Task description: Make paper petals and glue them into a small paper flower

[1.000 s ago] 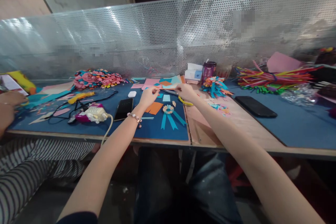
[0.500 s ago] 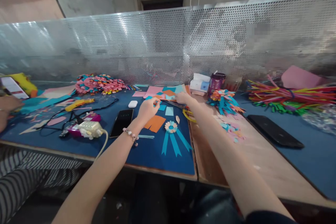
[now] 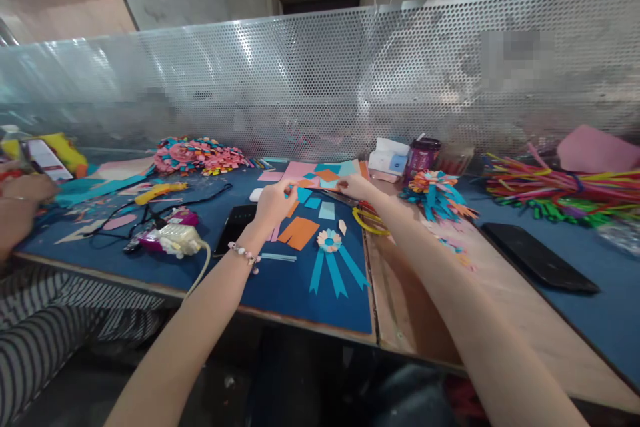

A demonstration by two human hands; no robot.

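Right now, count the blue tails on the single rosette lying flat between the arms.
3: the left tail, the middle tail and the right tail, fanning out from the flower head. None looks hidden.

Dim light — glare (on the panel [image 3: 325, 80]).

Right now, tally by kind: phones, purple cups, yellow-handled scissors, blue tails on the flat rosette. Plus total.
Phones: 3 (one by the left hand, one far left with lit screen, one on the right)
Purple cup: 1
Yellow-handled scissors: 1
Blue tails on the flat rosette: 3
Total: 8
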